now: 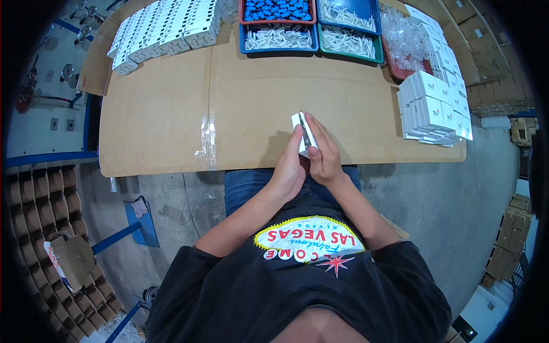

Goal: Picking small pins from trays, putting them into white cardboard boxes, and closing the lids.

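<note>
Brown cardboard (pixel 160 114) is covering the one table I am looking down on from my distant seat. On the floor at far left, one cardboard grid (pixel 48 188) is standing, and one brown carton (pixel 74 263) is lying on it. Next, one blue metal plate (pixel 150 231) is resting on the concrete. On the table's far left corner, one block of white boxes (pixel 171 31) is sitting in close rows, too tightly packed for me to be counting singly.

Along the far edge I am counting five trays: one red tray (pixel 277 22) is holding blue pieces, and one blue tray (pixel 278 52) just nearer is holding white sticks. Below these, near the table's front edge, the left hand (pixel 290 166) is half closing, its fingers pressing the left side of one small white box (pixel 305 135). The right hand (pixel 327 153) is curling round the right side, its thumb bending in; both are gripping this single box between them. One dark strip is running along its top; I cannot tell whether that is an opening.

Further right, one green tray (pixel 351 57) and a second blue tray (pixel 377 17) are holding more white sticks. One reddish tray (pixel 402 72) is carrying clear plastic bags (pixel 405 37). Beside it, one stack of white boxes (pixel 430 108) is filling the right end.
</note>
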